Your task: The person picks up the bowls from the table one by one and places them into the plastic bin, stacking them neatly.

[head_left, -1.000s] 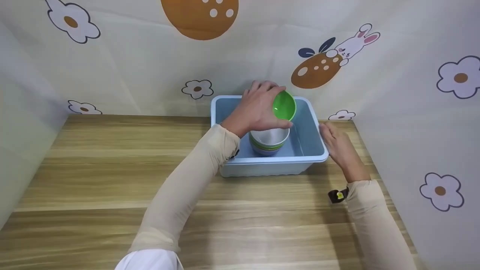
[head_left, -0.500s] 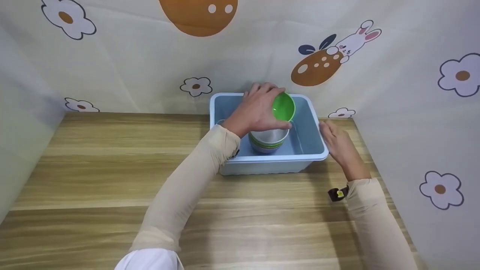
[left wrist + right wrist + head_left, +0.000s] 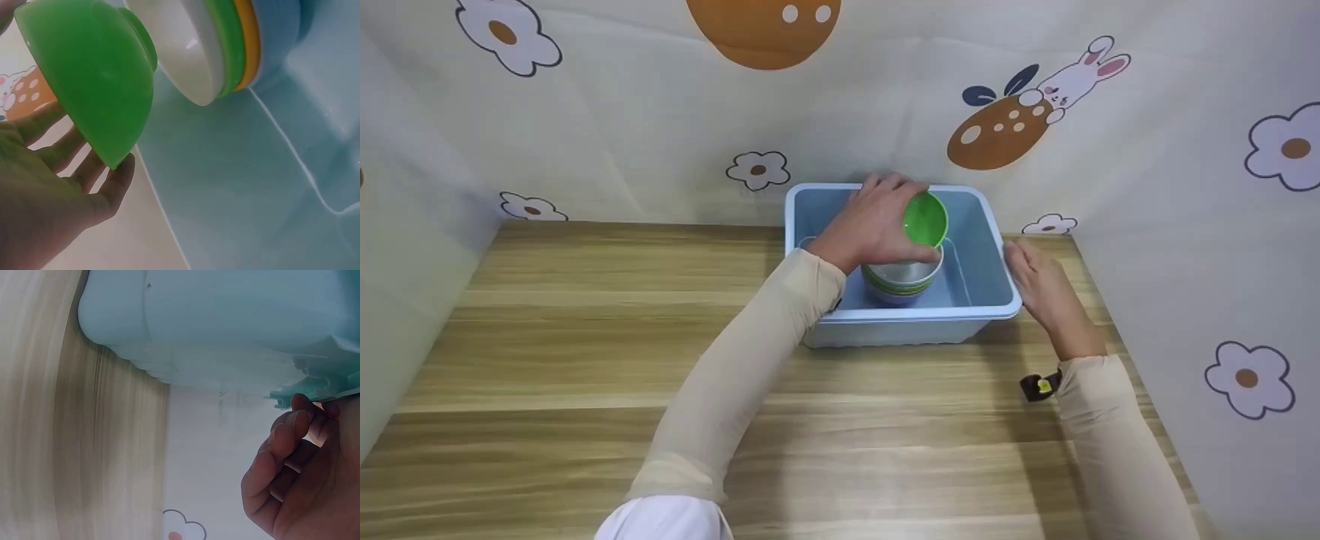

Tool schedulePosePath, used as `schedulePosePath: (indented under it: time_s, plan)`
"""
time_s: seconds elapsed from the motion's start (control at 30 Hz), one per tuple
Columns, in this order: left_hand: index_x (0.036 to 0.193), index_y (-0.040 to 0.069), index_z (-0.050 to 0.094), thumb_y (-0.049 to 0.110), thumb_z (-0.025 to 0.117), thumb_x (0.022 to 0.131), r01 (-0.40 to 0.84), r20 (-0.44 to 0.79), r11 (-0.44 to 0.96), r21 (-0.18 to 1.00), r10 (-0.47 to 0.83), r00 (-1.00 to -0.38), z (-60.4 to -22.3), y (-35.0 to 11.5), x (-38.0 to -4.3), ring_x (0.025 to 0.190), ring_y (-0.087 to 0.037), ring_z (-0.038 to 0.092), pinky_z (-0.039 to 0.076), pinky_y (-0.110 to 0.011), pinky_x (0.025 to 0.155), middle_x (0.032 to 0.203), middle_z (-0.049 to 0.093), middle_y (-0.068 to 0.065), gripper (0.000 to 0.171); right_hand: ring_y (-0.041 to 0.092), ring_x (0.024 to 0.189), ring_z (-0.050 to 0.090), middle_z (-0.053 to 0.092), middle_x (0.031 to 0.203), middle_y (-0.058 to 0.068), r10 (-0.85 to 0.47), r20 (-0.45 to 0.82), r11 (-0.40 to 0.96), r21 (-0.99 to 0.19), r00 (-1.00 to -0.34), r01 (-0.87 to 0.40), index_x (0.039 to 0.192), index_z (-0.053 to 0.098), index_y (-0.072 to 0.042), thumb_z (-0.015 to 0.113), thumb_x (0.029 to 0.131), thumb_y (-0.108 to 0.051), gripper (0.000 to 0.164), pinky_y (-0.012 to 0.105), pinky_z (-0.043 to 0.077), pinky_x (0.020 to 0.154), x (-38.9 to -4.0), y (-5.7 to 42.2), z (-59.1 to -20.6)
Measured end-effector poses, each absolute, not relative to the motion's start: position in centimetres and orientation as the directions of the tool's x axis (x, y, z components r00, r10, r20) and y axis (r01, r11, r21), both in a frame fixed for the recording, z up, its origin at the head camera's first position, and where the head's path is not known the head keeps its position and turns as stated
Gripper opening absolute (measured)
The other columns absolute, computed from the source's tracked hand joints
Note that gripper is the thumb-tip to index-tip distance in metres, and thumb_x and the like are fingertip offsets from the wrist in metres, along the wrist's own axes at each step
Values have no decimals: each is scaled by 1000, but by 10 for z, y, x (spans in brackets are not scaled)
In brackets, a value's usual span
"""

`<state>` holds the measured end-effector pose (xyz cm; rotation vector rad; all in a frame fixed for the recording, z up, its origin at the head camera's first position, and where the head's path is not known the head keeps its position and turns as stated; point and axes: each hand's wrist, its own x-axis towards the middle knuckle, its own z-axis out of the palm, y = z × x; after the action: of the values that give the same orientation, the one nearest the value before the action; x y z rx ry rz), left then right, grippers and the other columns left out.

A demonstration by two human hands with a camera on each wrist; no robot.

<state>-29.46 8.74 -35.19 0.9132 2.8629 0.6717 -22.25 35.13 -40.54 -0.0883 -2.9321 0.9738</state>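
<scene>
My left hand (image 3: 874, 225) holds a green bowl (image 3: 95, 79) by its rim, thumb on one side and fingers on the other. The bowl is tilted, its inside partly showing in the head view. Close below it, a white bowl (image 3: 906, 271) tops a nested stack with green, orange and pale blue bowls beneath. This stack stands inside a light blue plastic tub (image 3: 915, 313). At the tub's right end my right hand (image 3: 1041, 292) grips the rim; in the right wrist view its curled fingers (image 3: 263, 472) reach under the edge.
The tub stands on a wood-grain table (image 3: 607, 315), near the back. Behind it hangs a pale cloth (image 3: 637, 105) printed with flowers and a rabbit; similar cloth closes off both sides. The right hand is near the right-hand cloth (image 3: 1177, 262).
My left hand has lowered the green bowl slightly, nearer the stack. The right hand stays at the tub's rim. The head view has shifted a little.
</scene>
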Motion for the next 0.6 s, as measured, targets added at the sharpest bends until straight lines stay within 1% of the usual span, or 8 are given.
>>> schedulePosePath:
  time_s: [0.1, 0.23, 0.43, 0.6]
  plan:
    - [145, 27, 37, 70, 68, 64, 546, 69, 726, 418, 574, -816, -354, 88, -295, 132, -21, 31, 37, -45, 106, 145, 39, 3, 97, 33, 91, 52, 57, 94, 19, 70, 44, 800, -599, -997, 30, 106, 50, -7, 23, 101, -50, 51, 42, 40, 80, -222, 352, -405]
    - [145, 27, 37, 68, 69, 64, 549, 41, 729, 408, 587, -809, -356, 88, -296, 131, -20, 30, 38, -44, 106, 146, 37, 2, 97, 33, 93, 53, 57, 97, 19, 70, 36, 797, -603, -997, 34, 108, 50, -8, 22, 101, -51, 52, 43, 41, 82, -223, 353, -406]
    - [145, 28, 37, 66, 70, 66, 580, -2, 711, 399, 633, -774, -359, 87, -298, 128, -19, 33, 42, -44, 102, 142, 40, 4, 93, 34, 96, 53, 57, 99, 19, 55, 31, 801, -598, -998, 26, 110, 49, -7, 21, 101, -51, 53, 46, 41, 85, -224, 353, -407]
    - [145, 25, 37, 64, 71, 66, 614, -16, 697, 369, 666, -746, -362, 89, -301, 128, -21, 34, 39, -46, 105, 143, 40, 2, 94, 35, 97, 54, 59, 100, 20, 54, 38, 800, -600, -998, 20, 111, 49, -8, 21, 101, -51, 52, 48, 42, 86, -222, 354, -406]
